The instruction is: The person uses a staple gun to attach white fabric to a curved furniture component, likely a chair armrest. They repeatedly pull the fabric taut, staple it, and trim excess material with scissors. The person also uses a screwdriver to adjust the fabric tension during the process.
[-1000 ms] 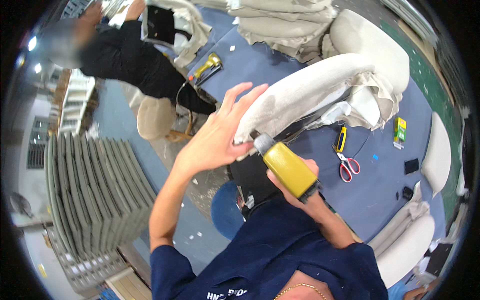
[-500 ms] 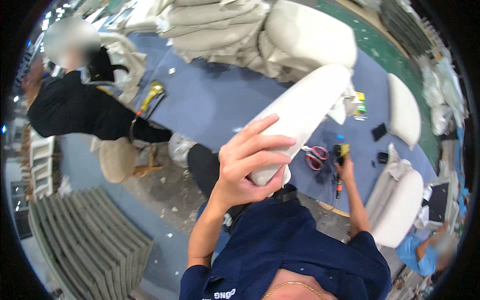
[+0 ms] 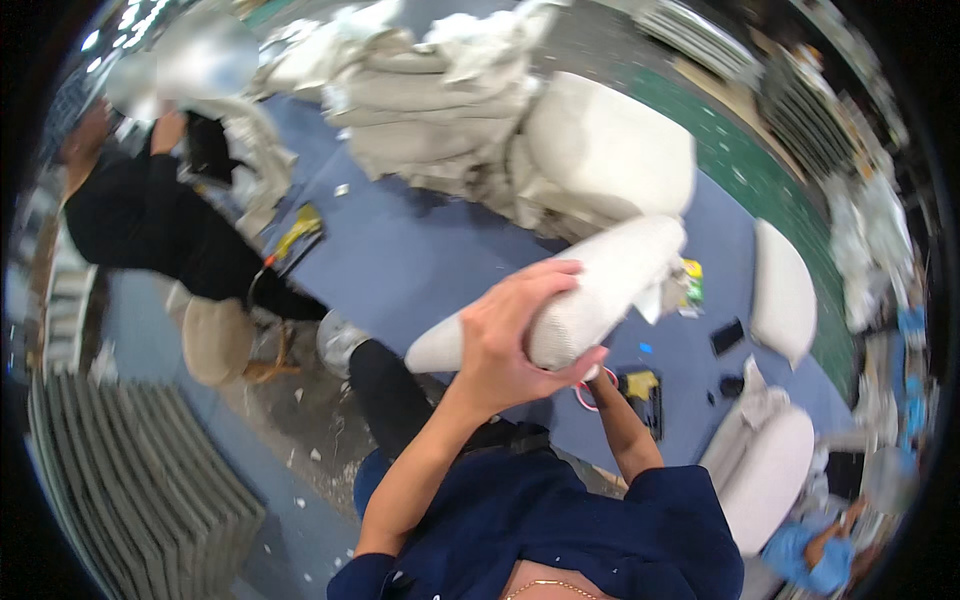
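My left hand (image 3: pixel 500 330) grips a cream fabric-covered cushion (image 3: pixel 610 290) near its close end, fingers over the top and thumb underneath. The cushion is held tilted above the blue table. My right hand (image 3: pixel 602 384) is beneath the cushion, beside the red-handled scissors (image 3: pixel 585 398); its fingers are mostly hidden, so whether it holds anything does not show. A yellow and black staple gun (image 3: pixel 643 388) lies on the table just right of that hand.
Stacked cream covers (image 3: pixel 430 120) and a large padded cushion (image 3: pixel 620 140) stand at the back of the blue table (image 3: pixel 400 250). A phone (image 3: pixel 727 337) and curved cushions (image 3: pixel 783 295) are on the right. A co-worker in black (image 3: pixel 150 220) is at left, above stacked grey panels (image 3: pixel 140 470).
My right hand has let go of the staple gun and moved left under the cushion toward the scissors. My left hand has lowered the cushion and turned it.
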A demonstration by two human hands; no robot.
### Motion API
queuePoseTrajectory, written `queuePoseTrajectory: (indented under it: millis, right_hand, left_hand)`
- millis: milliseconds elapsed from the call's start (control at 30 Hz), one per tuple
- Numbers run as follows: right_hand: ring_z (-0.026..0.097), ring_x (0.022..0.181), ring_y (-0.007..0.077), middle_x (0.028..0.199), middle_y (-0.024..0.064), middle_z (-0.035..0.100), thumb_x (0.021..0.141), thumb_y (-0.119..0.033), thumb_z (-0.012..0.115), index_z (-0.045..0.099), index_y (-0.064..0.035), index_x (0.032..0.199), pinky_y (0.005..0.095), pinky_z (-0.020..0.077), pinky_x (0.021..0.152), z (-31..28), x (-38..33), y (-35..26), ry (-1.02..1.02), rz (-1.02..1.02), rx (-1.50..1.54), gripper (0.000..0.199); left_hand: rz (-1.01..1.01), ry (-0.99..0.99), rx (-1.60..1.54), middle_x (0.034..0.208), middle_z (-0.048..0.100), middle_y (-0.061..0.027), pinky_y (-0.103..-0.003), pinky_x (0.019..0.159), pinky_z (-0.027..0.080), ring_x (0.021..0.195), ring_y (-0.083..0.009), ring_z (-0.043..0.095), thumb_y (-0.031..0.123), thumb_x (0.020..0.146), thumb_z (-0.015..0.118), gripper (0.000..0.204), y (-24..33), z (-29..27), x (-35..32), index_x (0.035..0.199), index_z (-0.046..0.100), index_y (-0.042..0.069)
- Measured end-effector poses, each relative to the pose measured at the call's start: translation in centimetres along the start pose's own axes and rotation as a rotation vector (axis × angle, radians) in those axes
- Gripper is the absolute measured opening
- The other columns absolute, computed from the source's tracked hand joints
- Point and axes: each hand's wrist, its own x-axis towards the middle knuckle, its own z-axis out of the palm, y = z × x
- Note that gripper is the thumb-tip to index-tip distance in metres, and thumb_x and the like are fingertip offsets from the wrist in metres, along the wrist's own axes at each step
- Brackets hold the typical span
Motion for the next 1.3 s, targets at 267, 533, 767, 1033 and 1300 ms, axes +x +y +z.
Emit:
queuePoseTrajectory:
  millis: [267, 533, 767, 1033, 1300]
  right_hand:
    - [0.057, 0.071, 0.0210, 0.090, 0.0080, 0.061, 0.101, -0.040, 0.058, 0.059, -0.0046, 0.111, 0.0381, 0.0473, 0.062, 1.0, -0.3, 1.6, 0.167, 0.061, 0.484, 0.037]
    - [0.062, 0.069, 0.0134, 0.083, 0.0036, 0.063, 0.104, -0.037, 0.056, 0.060, -0.0104, 0.113, 0.0283, 0.0471, 0.051, -8.3, -13.0, -12.3, 0.264, 0.440, 1.776, 0.028]
    - [0.065, 0.086, 0.0199, 0.102, 0.0142, 0.065, 0.100, -0.033, 0.064, 0.043, -0.0010, 0.139, 0.0325, 0.0554, 0.077, -26.7, -11.4, -21.5, 0.860, -0.308, 1.357, 0.055]
    - [0.067, 0.087, 0.0250, 0.096, 0.0192, 0.068, 0.100, -0.030, 0.064, 0.041, 0.0043, 0.137, 0.0388, 0.0549, 0.084, -31.1, -6.6, -24.5, 0.758, -0.617, 1.053, 0.055]
    - [0.063, 0.082, 0.0168, 0.100, 0.0109, 0.063, 0.106, -0.031, 0.057, 0.046, -0.0031, 0.135, 0.0321, 0.0556, 0.066, -34.6, -2.7, -22.8, 0.451, -0.478, 0.918, 0.042]
  left_hand:
    - [0.001, 0.054, 0.067, 0.118, 0.070, -0.0138, -0.037, 0.086, 0.058, 0.101, -0.0305, 0.072, 0.022, 0.065, 0.091, 0.063, 0.1, -1.5, 0.9, 0.117, 0.059, 0.006]
    - [-0.067, 0.038, 0.113, 0.120, 0.068, -0.0119, -0.036, 0.087, 0.057, 0.101, -0.0292, 0.072, 0.023, 0.068, 0.090, 0.066, -0.8, -2.1, 1.0, 0.121, 0.056, 0.008]
    - [0.070, 0.127, 0.154, 0.126, 0.059, -0.0166, -0.039, 0.086, 0.058, 0.107, -0.0335, 0.067, 0.028, 0.068, 0.092, 0.079, -1.3, -1.9, -0.1, 0.131, 0.048, 0.009]
    - [-0.038, 0.174, 0.197, 0.129, 0.063, -0.0134, -0.044, 0.094, 0.055, 0.112, -0.0354, 0.066, 0.014, 0.060, 0.089, 0.082, -2.2, -1.9, -5.4, 0.132, 0.051, 0.007]
    - [-0.176, 0.198, 0.173, 0.127, 0.065, -0.0121, -0.040, 0.098, 0.053, 0.116, -0.0319, 0.065, 0.008, 0.061, 0.087, 0.076, -2.2, -5.9, -11.8, 0.130, 0.056, 0.007]
